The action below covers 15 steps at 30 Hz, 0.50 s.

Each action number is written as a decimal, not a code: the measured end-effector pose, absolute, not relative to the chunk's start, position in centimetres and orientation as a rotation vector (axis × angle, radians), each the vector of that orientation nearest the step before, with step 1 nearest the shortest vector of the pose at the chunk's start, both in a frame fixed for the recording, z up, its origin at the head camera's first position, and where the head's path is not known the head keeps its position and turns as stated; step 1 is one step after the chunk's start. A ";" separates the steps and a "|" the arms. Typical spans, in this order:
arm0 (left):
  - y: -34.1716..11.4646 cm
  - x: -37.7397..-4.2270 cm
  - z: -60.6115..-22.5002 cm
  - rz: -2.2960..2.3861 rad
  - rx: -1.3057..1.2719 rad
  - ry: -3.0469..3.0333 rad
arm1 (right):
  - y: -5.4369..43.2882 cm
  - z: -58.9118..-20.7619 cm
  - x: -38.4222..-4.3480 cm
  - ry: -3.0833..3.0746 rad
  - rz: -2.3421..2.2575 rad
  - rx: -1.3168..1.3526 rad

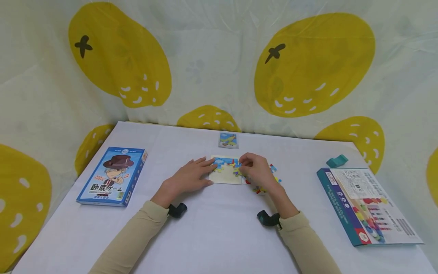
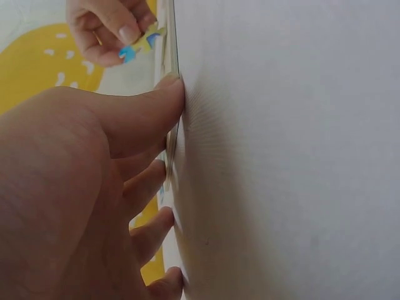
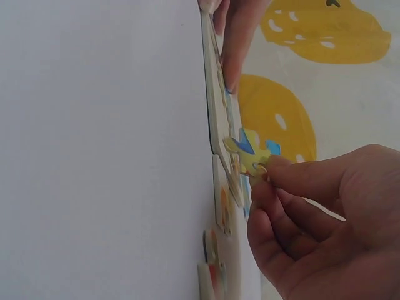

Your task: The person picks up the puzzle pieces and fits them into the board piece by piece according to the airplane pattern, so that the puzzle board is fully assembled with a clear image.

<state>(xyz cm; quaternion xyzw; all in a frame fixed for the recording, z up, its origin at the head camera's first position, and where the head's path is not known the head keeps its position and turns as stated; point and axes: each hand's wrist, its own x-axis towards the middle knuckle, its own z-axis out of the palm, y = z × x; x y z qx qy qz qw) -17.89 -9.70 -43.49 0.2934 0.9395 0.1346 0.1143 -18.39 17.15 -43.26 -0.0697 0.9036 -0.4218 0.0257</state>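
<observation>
A partly filled puzzle board lies flat at the middle of the table, its upper part covered with blue picture pieces. My left hand rests at the board's left side, fingers spread and touching its edge; the thumb lies against the near side. Over the board's right part, my right hand pinches a yellow and blue puzzle piece between thumb and fingertips. That piece is tilted up above the board. Loose puzzle pieces lie right of the board, partly hidden under the right hand.
A small picture card lies behind the board. To the left is a blue game box. On the right lie a larger flat box and a teal object. A patterned curtain hangs behind the white table.
</observation>
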 end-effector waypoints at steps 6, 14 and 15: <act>-9.7 -18.1 -43.9 0.381 0.852 2.758 | 16.5 -43.5 -18.5 2.774 -1.346 -0.231; -9.6 -18.1 -44.0 0.372 0.855 2.765 | 15.5 -43.9 -18.9 2.815 -1.312 -0.244; -9.6 -18.1 -43.9 0.373 0.856 2.764 | 15.4 -43.9 -19.0 2.822 -1.300 -0.234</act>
